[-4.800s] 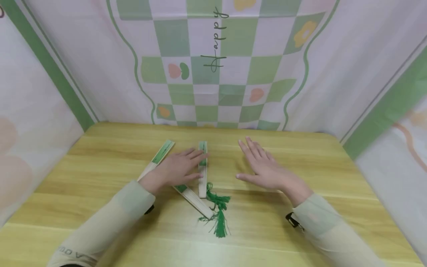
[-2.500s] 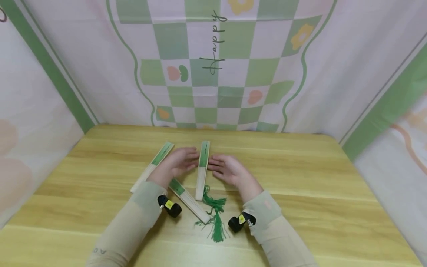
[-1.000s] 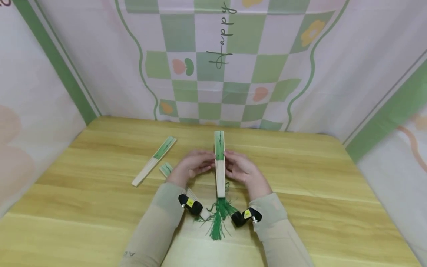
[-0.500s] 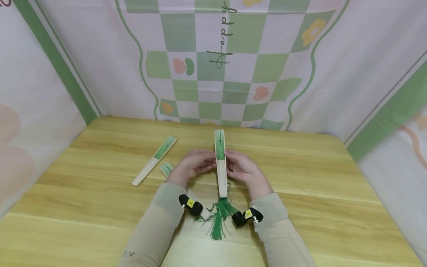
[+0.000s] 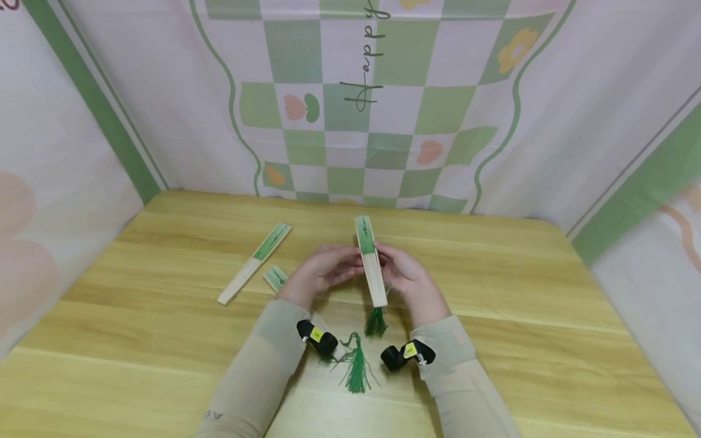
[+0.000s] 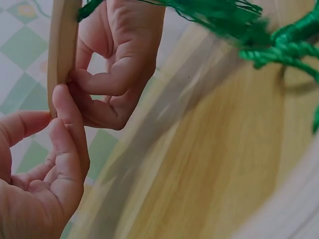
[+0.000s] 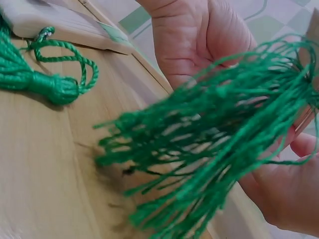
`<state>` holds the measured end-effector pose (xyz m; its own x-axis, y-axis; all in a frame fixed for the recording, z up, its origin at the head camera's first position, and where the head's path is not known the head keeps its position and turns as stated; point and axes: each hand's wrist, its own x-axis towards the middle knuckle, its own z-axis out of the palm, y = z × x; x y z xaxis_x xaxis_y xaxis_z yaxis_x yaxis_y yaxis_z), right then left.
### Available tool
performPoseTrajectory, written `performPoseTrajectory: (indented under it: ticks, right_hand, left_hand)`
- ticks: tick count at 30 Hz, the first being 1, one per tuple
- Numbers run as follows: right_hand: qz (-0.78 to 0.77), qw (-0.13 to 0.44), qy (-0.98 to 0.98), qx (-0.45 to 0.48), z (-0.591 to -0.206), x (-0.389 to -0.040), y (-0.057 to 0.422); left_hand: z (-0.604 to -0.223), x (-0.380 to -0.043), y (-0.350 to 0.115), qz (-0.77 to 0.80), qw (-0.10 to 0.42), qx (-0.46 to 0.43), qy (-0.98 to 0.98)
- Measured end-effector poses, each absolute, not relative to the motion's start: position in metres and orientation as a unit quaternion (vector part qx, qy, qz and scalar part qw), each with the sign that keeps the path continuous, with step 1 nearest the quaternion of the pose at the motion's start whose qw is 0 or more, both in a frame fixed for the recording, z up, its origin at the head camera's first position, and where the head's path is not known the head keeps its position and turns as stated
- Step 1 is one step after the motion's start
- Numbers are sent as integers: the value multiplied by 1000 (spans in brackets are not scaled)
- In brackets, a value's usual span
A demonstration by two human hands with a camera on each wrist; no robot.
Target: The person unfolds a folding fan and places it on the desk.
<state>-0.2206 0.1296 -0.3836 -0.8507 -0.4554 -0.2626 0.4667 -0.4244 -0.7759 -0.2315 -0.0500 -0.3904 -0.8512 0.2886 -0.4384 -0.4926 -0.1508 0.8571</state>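
Observation:
A folded folding fan (image 5: 374, 277), pale wooden ribs with a green printed end, is held off the table between both hands, slightly tilted. My left hand (image 5: 331, 267) pinches its left side; in the left wrist view its thumb and fingers (image 6: 65, 144) meet on the fan's wooden edge (image 6: 63, 45). My right hand (image 5: 408, 274) grips the right side, fingers curled against it. The fan's green tassel (image 5: 375, 322) hangs from the near end and covers part of the hands in the right wrist view.
Another folded fan (image 5: 254, 264) lies slanted at left on the wooden table (image 5: 520, 274). A third fan (image 5: 275, 277) is partly hidden under the left forearm, with its green tassel (image 5: 357, 368) spread out in front. A patterned cloth (image 5: 394, 109) stands behind the table.
Both hands, first spread apart, have closed in on the middle fan and lifted it. Most recently its near end has risen and swung right, pulling its tassel away from the other one.

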Motion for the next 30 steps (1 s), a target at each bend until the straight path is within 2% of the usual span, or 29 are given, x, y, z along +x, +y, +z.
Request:
performPoseTrajectory:
  ticks: [13, 25, 30]
  right_hand:
    - [-851, 285, 439, 38, -385, -218, 125]
    - [-863, 304, 404, 7, -384, -219, 126]
    - [-870, 293, 396, 24, -384, -218, 125]
  left_hand:
    - [-392, -231, -52, 736, 248, -79, 625]
    - [-390, -231, -51, 730, 251, -67, 632]
    - [-391, -231, -50, 736, 252, -73, 624]
